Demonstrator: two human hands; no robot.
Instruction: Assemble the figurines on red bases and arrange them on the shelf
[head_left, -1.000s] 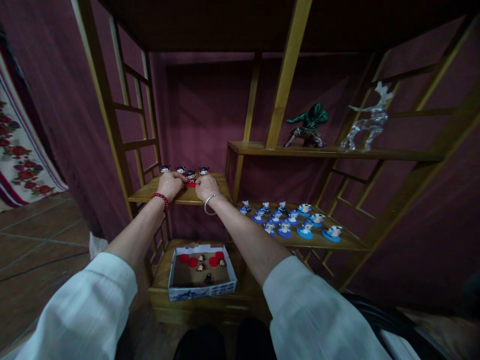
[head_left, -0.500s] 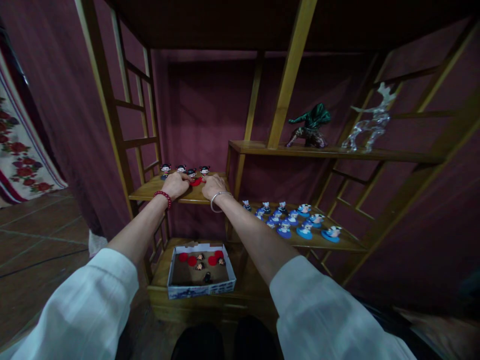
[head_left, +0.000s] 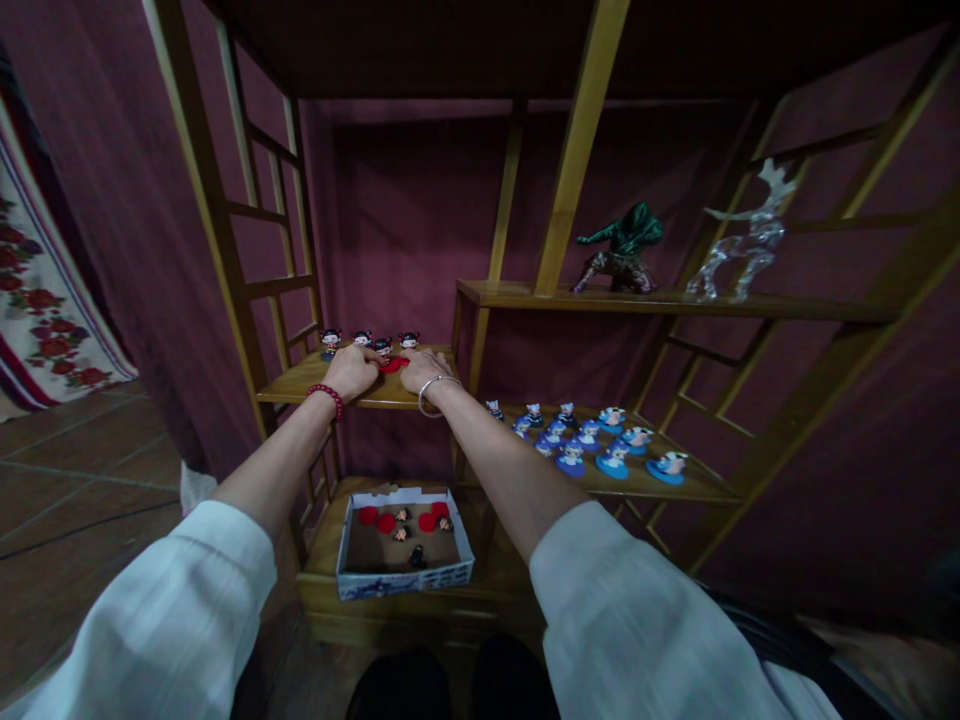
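Note:
On the upper left shelf, my left hand (head_left: 354,372) is closed, fingertips pressed together at a small black-haired figurine (head_left: 383,347). My right hand (head_left: 424,371) pinches the edge of a round red base (head_left: 393,366) from the other side; the fingertips of both hands are partly hidden. The red base lies low between the hands, just in front of the figurine's body. Behind my fingers, similar figurines stand in a row: one (head_left: 330,340) at the left, one (head_left: 362,339) beside it and one (head_left: 408,341) at the right.
Below, an open cardboard box (head_left: 405,582) holds several red discs (head_left: 385,523) and small figurines (head_left: 401,534). Blue-based figurines (head_left: 571,459) fill the lower right shelf (head_left: 675,489). A green and brown statue (head_left: 626,250) and a clear glass deer (head_left: 744,245) stand above. Wooden posts (head_left: 581,150) divide the unit.
My right hand has shifted very slightly left along the red base. My left hand stays at the figurine, and the view has moved a little.

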